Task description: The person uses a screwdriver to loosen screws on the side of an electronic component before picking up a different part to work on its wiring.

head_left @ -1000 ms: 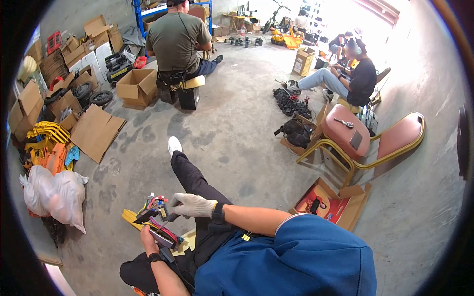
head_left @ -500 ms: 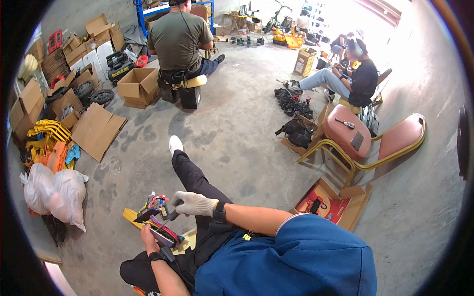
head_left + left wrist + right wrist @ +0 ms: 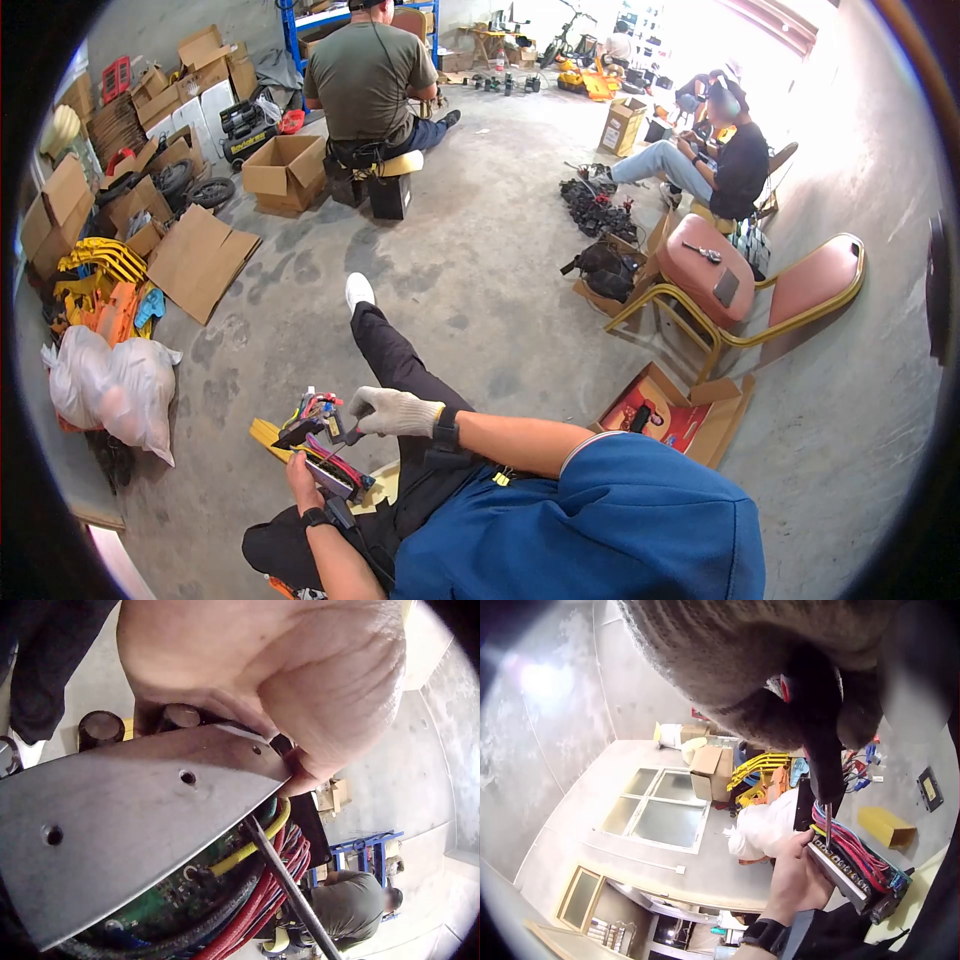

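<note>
Bare, my left hand [image 3: 303, 485] grips a circuit board [image 3: 161, 900] edged by a flat metal plate [image 3: 127, 802] with several screw holes. Round capacitors [image 3: 101, 729] stand behind the plate. Red wires [image 3: 244, 930] and a yellow wire [image 3: 251, 853] run along the board. In a knitted glove, my right hand [image 3: 395, 412] holds a screwdriver by its black handle [image 3: 823, 742]. Its metal shaft [image 3: 289, 885] slants down to the board, the tip right by the plate's edge and the yellow wire. The glove's fingers are dark in the right wrist view.
A yellow casing [image 3: 877, 825] lies beyond the board. White bags [image 3: 115, 390] and a flat cardboard sheet [image 3: 203, 262] are at left. To the right stand a pink chair [image 3: 708, 270] and an open carton [image 3: 665, 415]. Another person [image 3: 368, 85] sits ahead, one more [image 3: 735, 160] at right.
The head view has shifted slightly, so the room appears a little further right. Both hands keep their holds on the board and the screwdriver, almost still.
</note>
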A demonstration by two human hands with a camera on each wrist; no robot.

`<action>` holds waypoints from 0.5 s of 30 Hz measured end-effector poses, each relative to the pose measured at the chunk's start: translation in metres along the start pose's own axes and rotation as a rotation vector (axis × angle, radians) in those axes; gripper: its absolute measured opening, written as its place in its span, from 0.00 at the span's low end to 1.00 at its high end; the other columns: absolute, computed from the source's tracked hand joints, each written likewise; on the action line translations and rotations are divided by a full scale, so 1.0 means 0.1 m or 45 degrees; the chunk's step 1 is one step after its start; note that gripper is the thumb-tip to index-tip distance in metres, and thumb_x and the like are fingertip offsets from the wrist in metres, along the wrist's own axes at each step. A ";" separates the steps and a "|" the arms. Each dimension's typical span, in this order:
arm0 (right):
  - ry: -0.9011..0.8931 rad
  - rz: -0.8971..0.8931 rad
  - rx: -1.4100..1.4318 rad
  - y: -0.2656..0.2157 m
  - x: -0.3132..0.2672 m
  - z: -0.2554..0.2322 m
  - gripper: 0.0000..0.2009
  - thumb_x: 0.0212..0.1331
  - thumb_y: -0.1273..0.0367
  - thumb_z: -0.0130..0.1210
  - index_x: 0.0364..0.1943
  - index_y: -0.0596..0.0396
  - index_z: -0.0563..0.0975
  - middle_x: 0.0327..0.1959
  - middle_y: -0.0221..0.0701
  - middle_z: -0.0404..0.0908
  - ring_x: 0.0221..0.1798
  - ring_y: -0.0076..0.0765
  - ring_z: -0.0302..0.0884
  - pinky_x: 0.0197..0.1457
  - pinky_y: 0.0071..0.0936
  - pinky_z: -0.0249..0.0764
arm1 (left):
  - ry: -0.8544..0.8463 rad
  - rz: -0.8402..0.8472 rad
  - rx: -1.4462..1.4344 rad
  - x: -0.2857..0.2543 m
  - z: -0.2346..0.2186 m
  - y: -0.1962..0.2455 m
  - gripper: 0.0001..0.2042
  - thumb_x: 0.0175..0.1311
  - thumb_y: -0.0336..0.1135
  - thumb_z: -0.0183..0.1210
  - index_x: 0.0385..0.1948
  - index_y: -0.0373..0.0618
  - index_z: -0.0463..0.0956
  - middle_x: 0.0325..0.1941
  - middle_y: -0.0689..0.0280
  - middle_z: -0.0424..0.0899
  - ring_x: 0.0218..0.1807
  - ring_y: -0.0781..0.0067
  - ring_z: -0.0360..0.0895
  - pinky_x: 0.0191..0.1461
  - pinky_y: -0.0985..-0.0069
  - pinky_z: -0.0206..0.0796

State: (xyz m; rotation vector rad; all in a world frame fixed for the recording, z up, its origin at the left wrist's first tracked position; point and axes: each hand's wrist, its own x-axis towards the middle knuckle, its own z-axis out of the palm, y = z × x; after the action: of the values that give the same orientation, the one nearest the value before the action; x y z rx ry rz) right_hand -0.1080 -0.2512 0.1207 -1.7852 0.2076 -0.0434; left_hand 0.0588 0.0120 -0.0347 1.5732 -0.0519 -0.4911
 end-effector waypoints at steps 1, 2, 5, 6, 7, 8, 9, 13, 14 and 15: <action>-0.002 0.001 0.000 0.04 0.01 0.01 0.18 0.63 0.62 0.55 0.50 0.61 0.74 0.35 0.38 0.83 0.26 0.30 0.80 0.33 0.28 0.78 | -0.001 0.010 -0.009 0.00 0.00 -0.01 0.08 0.65 0.40 0.53 0.32 0.49 0.75 0.31 0.75 0.74 0.33 0.81 0.71 0.36 0.76 0.62; 0.003 0.012 -0.022 0.04 0.00 0.02 0.18 0.62 0.62 0.55 0.50 0.61 0.74 0.35 0.38 0.83 0.26 0.30 0.80 0.33 0.28 0.78 | 0.002 0.009 -0.011 0.00 -0.01 -0.01 0.08 0.65 0.40 0.53 0.32 0.49 0.75 0.31 0.75 0.74 0.33 0.81 0.71 0.36 0.76 0.62; -0.007 0.128 -0.024 -0.08 -0.04 0.00 0.18 0.62 0.61 0.56 0.49 0.61 0.74 0.33 0.38 0.82 0.27 0.30 0.81 0.33 0.28 0.78 | -0.001 0.002 0.038 -0.01 -0.01 -0.01 0.08 0.65 0.41 0.53 0.31 0.49 0.75 0.31 0.75 0.74 0.33 0.80 0.71 0.35 0.76 0.62; -0.022 0.235 -0.004 -0.18 -0.06 -0.02 0.18 0.62 0.61 0.56 0.48 0.61 0.74 0.31 0.38 0.82 0.27 0.30 0.82 0.33 0.28 0.78 | 0.008 0.012 0.023 0.00 0.00 -0.02 0.08 0.65 0.41 0.53 0.31 0.49 0.75 0.31 0.75 0.73 0.32 0.81 0.70 0.34 0.76 0.61; -0.024 0.235 -0.006 -0.26 -0.07 -0.04 0.18 0.62 0.61 0.56 0.48 0.61 0.74 0.31 0.38 0.82 0.27 0.30 0.82 0.33 0.28 0.78 | 0.017 0.023 0.007 0.01 0.00 -0.03 0.08 0.65 0.41 0.52 0.31 0.49 0.74 0.30 0.75 0.73 0.31 0.81 0.70 0.33 0.76 0.60; -0.051 0.364 0.066 -0.34 -0.07 -0.06 0.18 0.62 0.61 0.56 0.48 0.61 0.74 0.30 0.37 0.82 0.27 0.30 0.82 0.33 0.28 0.78 | 0.020 0.023 0.006 -0.01 0.01 0.00 0.08 0.65 0.41 0.52 0.31 0.49 0.74 0.30 0.75 0.73 0.31 0.81 0.70 0.33 0.76 0.60; -0.078 0.493 0.138 -0.37 -0.07 -0.07 0.18 0.63 0.60 0.56 0.47 0.61 0.74 0.30 0.37 0.82 0.28 0.31 0.82 0.33 0.28 0.78 | 0.018 0.011 0.006 -0.02 0.02 0.02 0.08 0.65 0.41 0.52 0.30 0.49 0.73 0.30 0.75 0.72 0.32 0.81 0.69 0.34 0.76 0.60; -0.097 0.318 0.085 -0.16 -0.02 -0.04 0.18 0.63 0.61 0.56 0.47 0.62 0.74 0.30 0.35 0.82 0.28 0.29 0.82 0.33 0.27 0.78 | 0.008 0.023 0.012 -0.05 0.03 0.03 0.08 0.65 0.41 0.52 0.29 0.49 0.71 0.31 0.76 0.69 0.34 0.80 0.67 0.38 0.75 0.60; -0.063 0.222 0.050 -0.11 -0.01 -0.03 0.17 0.63 0.61 0.56 0.47 0.62 0.74 0.31 0.34 0.82 0.28 0.28 0.81 0.34 0.27 0.78 | 0.012 0.022 0.012 -0.07 0.04 0.08 0.08 0.65 0.41 0.52 0.29 0.49 0.71 0.31 0.76 0.69 0.34 0.80 0.67 0.38 0.75 0.60; -0.029 0.125 0.015 -0.06 0.00 -0.02 0.17 0.62 0.62 0.57 0.48 0.62 0.74 0.32 0.34 0.82 0.29 0.27 0.81 0.34 0.26 0.78 | 0.025 0.000 -0.012 -0.11 0.06 0.12 0.08 0.65 0.38 0.52 0.28 0.47 0.71 0.31 0.74 0.70 0.35 0.79 0.67 0.41 0.75 0.60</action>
State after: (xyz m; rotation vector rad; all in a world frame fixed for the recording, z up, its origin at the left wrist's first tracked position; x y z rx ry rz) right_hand -0.1074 -0.2522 0.1271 -1.7605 0.2777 0.0457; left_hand 0.0501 0.0090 -0.0205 1.5684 -0.0346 -0.4751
